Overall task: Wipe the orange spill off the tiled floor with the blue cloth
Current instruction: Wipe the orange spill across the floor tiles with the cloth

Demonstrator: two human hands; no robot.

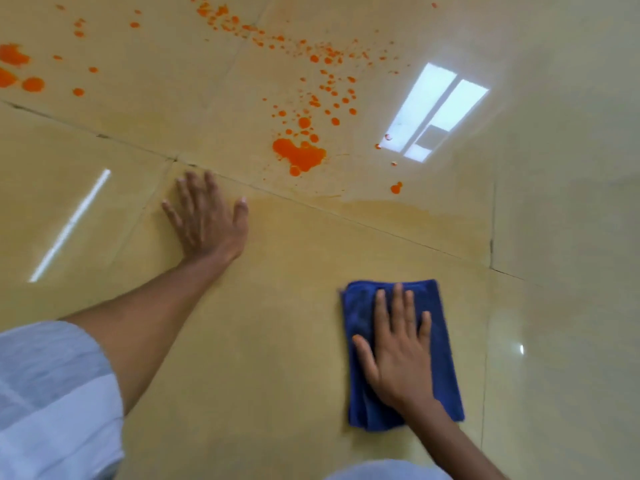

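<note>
A folded blue cloth (441,344) lies flat on the beige tiled floor (277,341) at the lower right. My right hand (398,355) presses on top of it with the fingers spread. My left hand (207,220) rests flat on the bare floor to the left, fingers apart, holding nothing. The orange spill (299,155) is a large puddle beyond both hands, with many drops scattered farther up and more blobs (14,67) at the far left. A wet, faintly tinted smear (388,209) lies between the puddle and the cloth.
Dark grout lines (346,216) cross the glossy tiles diagonally. A bright window reflection (433,112) shines right of the puddle, and a strip-light reflection (69,226) at the left. My pale sleeve (52,393) fills the lower left corner.
</note>
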